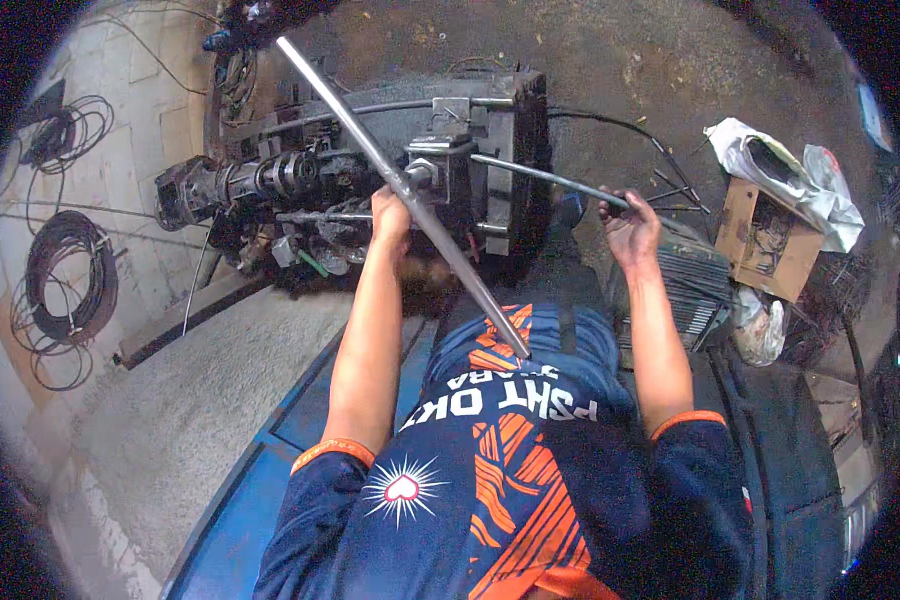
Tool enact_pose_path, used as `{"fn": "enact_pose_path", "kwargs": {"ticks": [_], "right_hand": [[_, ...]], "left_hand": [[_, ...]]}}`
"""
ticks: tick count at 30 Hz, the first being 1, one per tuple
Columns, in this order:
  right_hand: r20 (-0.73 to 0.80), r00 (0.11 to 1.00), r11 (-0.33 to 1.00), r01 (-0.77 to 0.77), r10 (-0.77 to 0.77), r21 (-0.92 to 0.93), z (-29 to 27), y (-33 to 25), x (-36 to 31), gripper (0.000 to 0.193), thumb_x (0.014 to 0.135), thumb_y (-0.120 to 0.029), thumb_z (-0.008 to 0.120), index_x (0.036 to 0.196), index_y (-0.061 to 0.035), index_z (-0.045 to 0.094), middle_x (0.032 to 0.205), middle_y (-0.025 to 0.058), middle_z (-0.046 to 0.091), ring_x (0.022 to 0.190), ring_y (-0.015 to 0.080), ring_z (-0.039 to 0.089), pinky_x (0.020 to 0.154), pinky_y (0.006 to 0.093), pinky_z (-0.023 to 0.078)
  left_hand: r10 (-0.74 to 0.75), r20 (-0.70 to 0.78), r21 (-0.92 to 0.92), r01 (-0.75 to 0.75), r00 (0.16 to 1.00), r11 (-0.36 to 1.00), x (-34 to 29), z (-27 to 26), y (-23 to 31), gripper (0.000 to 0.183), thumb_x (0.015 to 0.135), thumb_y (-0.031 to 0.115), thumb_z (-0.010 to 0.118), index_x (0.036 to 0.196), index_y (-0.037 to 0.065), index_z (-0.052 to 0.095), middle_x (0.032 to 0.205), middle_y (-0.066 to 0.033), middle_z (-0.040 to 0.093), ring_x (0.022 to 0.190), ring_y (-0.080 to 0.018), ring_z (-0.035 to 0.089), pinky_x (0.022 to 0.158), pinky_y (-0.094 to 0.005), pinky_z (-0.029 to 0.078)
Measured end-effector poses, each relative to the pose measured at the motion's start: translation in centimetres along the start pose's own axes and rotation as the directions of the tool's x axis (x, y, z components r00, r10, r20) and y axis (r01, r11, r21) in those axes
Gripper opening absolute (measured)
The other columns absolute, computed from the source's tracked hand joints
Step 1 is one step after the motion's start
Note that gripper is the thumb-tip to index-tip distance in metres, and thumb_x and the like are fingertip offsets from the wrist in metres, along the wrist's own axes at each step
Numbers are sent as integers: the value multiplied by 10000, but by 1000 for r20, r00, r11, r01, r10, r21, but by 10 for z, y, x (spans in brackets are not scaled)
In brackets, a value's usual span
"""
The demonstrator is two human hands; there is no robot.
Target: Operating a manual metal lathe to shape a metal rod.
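Note:
A long, shiny metal bar point(450, 245) slants from the upper left down to the front of my shirt. My left hand point(390, 218) is closed at the bar's middle, its fingers partly hidden by it. Just beyond is a dark metal block with a bolt-like head point(440, 160), part of a greasy machine point(515, 170). Between the fingertips of my right hand point(632, 225) is one end of a thinner grey rod point(555, 180). The rod's far end reaches the block's right side; whether it enters the block I cannot tell.
Shafts and round machine parts point(260, 180) extend left of the block. A finned motor housing point(685, 280) stands below my right hand, near an open cardboard box point(770, 235) and a white plastic bag point(835, 200). Coiled black cable point(70, 275) lies at far left.

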State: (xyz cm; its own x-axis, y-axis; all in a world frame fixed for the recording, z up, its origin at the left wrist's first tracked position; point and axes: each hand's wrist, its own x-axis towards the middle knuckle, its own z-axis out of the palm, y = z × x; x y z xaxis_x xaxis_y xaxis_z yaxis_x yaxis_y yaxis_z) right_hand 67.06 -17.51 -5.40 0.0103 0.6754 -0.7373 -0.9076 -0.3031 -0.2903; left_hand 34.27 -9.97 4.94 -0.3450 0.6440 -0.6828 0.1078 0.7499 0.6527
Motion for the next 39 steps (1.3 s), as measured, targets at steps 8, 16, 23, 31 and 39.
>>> {"fn": "enact_pose_path", "kwargs": {"ticks": [8,16,23,31,39], "right_hand": [[119,992,999,-27,31,-36,4,14,8,292,774,-204,583,982,0,583,998,193,632,945,305,590,814,404,465],[86,996,1000,-9,10,-11,8,26,6,182,780,-171,549,889,-25,548,957,214,625,949,320,592,823,420,461],[82,996,1000,-28,29,-11,13,30,7,135,791,-151,525,856,-34,533,1002,247,618,918,318,591,824,419,462],[178,984,999,-27,21,36,19,42,23,181,814,-139,496,906,0,566,1005,245,620,895,318,608,803,400,480],[197,975,993,-94,106,-73,54,74,40,179,822,-156,501,920,-20,563,1017,194,637,908,271,608,809,395,479]], "left_hand": [[89,53,-134,-82,995,988,67,-13,-45,237,847,129,546,1056,57,632,951,-32,628,805,-148,592,691,-304,479],[-24,57,-383,45,998,923,122,-47,-105,328,908,297,472,1207,161,476,1000,-38,592,824,-155,589,620,-283,500],[-35,61,-383,56,998,922,125,-47,-98,309,890,256,497,1174,134,508,964,-42,594,809,-159,586,617,-292,493],[-25,88,-333,53,996,941,115,-42,-86,288,871,211,527,1137,103,545,922,-46,596,791,-163,582,614,-302,486],[25,105,-195,-4,994,981,80,-22,-59,268,851,165,556,1101,72,582,881,-51,597,774,-167,579,610,-313,479]]}}
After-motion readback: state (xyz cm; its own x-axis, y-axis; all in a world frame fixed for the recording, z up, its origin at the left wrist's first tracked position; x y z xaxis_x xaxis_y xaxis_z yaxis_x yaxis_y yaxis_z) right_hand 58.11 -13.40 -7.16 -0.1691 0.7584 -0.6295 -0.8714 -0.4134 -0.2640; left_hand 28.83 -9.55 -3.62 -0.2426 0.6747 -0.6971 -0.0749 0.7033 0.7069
